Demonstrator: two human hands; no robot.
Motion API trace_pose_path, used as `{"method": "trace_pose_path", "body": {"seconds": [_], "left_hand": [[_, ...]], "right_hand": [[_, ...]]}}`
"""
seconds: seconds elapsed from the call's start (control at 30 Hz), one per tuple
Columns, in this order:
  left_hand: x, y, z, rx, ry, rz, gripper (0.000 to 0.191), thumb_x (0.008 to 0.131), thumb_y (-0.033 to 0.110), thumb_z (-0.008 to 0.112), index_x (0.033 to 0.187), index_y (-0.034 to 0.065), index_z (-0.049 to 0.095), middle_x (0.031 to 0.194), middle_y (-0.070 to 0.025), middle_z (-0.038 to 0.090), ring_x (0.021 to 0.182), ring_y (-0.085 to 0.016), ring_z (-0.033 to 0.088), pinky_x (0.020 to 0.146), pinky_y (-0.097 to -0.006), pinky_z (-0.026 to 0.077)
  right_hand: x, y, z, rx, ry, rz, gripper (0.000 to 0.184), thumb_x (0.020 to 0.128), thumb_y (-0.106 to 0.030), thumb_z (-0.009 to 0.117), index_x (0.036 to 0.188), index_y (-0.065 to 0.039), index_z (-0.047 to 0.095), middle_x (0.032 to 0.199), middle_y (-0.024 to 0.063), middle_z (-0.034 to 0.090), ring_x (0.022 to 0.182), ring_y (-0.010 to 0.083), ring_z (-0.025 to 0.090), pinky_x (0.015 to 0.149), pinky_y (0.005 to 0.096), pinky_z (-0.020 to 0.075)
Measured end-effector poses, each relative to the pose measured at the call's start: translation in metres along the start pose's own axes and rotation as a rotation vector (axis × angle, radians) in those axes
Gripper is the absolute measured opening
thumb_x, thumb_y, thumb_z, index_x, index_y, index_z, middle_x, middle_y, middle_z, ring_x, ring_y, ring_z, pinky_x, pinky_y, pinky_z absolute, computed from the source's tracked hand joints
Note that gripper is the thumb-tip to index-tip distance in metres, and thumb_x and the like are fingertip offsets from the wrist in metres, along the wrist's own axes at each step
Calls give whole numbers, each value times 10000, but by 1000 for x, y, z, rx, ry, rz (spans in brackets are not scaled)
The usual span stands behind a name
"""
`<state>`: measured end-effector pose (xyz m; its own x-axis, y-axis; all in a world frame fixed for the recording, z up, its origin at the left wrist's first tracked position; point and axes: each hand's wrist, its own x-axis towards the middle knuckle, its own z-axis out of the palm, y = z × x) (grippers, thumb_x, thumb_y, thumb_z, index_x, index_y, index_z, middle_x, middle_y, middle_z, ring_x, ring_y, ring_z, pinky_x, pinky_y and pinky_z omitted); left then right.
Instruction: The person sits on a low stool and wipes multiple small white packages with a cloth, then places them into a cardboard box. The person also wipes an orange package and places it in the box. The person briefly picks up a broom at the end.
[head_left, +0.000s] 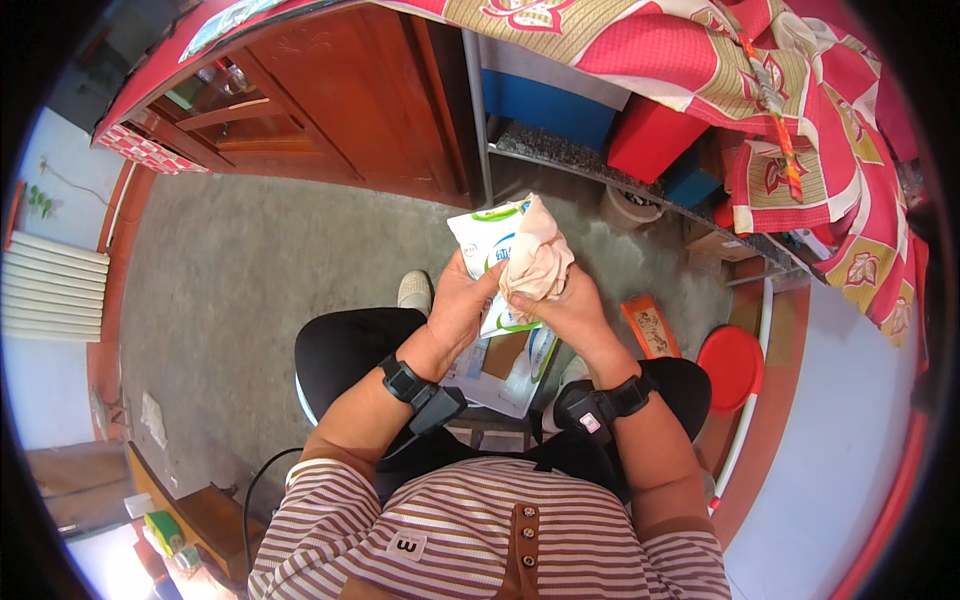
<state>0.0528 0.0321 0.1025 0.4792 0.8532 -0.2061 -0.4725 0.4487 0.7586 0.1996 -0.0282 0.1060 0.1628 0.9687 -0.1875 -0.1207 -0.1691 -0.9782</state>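
A white printed milk pouch (480, 234) with green and blue markings is held up in front of me. My left hand (463, 300) grips its left edge, the thumb across its front. A crumpled pale beige cloth (541, 262) lies against the right side of the pouch, with my right hand (574, 300) closed around it. The right fingers behind cloth and pouch are hidden. Beneath my hands, between my knees, is an open white carton (506, 401) holding a further printed pouch (541, 346) and something brown.
A reddish-brown wooden cabinet (337, 90) stands ahead on the left. To its right, a shelf (555, 154) bears blue and red boxes under a patterned cloth (645, 45). A whitish bucket (628, 208) sits below. A red round stool or lid (731, 367) is at the right wall.
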Motion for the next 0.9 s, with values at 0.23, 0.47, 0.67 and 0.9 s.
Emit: {"method": "trace_pose_path", "body": {"seconds": [0.23, 0.47, 0.67, 0.9], "left_hand": [[0, 9, 4, -129, -38, -147, 442, 851, 65, 664, 1231, 29, 444, 1166, -101, 588, 1040, -173, 587, 888, -318, 495], [-8, -4, 9, 20, -71, -56, 497, 848, 28, 650, 1272, 32, 392, 1218, -96, 550, 1094, -163, 551, 937, -330, 466], [-9, 3, 7, -212, -124, -164, 412, 899, 117, 610, 1252, 28, 416, 1203, -96, 559, 1093, -189, 563, 942, -343, 469], [-8, 2, 1, -34, 34, -118, 428, 914, 147, 586, 1290, 35, 416, 1219, -98, 557, 1093, -189, 564, 942, -353, 472]], "right_hand": [[-5, 4, -4, 109, 58, -108, 482, 736, -1, 746, 1158, 46, 519, 1095, 102, 628, 994, 146, 608, 850, 287, 489], [-4, 10, -2, 98, 273, -95, 437, 810, -54, 689, 1198, 37, 510, 1131, 95, 613, 987, 144, 600, 848, 282, 484], [-6, 12, 1, 134, 268, -154, 420, 854, -52, 635, 1233, 39, 477, 1159, 94, 586, 1037, 165, 576, 859, 284, 482], [-11, -25, -13, -21, 280, -392, 436, 943, -314, 496, 1196, 41, 507, 1163, 141, 575, 1061, 238, 559, 929, 348, 417]]}}
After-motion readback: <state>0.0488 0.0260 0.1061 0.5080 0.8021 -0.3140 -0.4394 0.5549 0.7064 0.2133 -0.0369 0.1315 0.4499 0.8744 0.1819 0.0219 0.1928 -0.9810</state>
